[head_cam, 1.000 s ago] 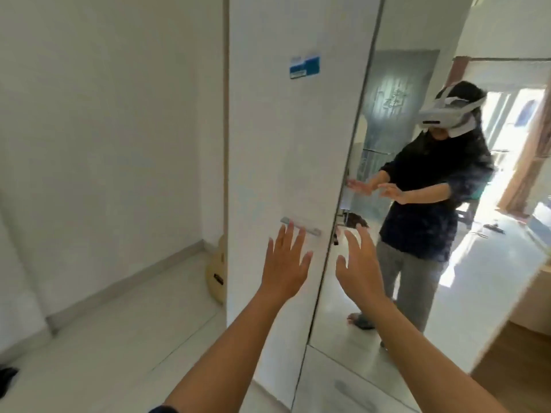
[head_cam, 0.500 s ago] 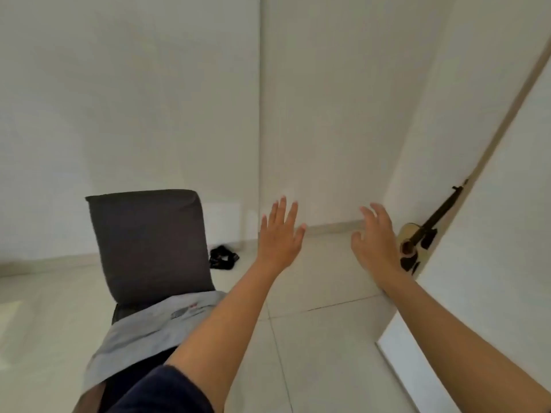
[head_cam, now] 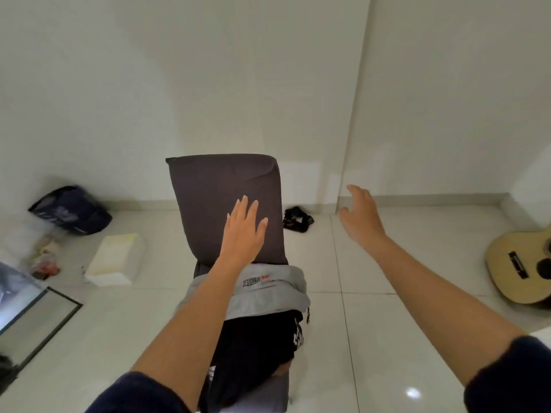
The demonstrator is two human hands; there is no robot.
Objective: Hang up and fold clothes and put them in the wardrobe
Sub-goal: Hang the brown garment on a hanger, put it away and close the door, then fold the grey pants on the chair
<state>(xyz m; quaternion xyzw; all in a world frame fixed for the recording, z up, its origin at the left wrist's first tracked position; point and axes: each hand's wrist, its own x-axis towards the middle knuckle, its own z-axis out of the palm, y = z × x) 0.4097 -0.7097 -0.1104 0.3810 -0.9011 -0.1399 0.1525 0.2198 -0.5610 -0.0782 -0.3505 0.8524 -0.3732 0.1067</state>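
We look down on a chair (head_cam: 214,204) w/ a dark grey padded back, standing on the pale tiled floor (head_cam: 387,338) close to a white wall (head_cam: 268,84). The clothes are piled on its seat. A grey garment (head_cam: 268,299) w/ "YONEX" printed on it lies on top, up against the chair back. A black garment (head_cam: 253,350) lies under it & spills toward us along the seat.

Our left grip (head_cam: 243,231), a bare hand, is spread flat, fingers straight & close together, palm toward the chair back. It overlaps the back in view, but we can't tell whether it touches. It holds nothing, & its arm crosses over the grey garment.

Our right grip (head_cam: 362,216) is off to the right of the chair, above the floor & well apart from the clothes. Its fingers are loosely bent & spread, pinching nothing.

Also on the floor:
- a small black item (head_cam: 298,219) just right of the chair back, by the wall
- a guitar (head_cam: 515,269) at far right, partly cut off by the edge
- a white box (head_cam: 114,260) left of the chair
- a dark blue bag (head_cam: 71,210) beyond the box, against the wall
- a dark-framed glass panel (head_cam: 38,308) at the left edge
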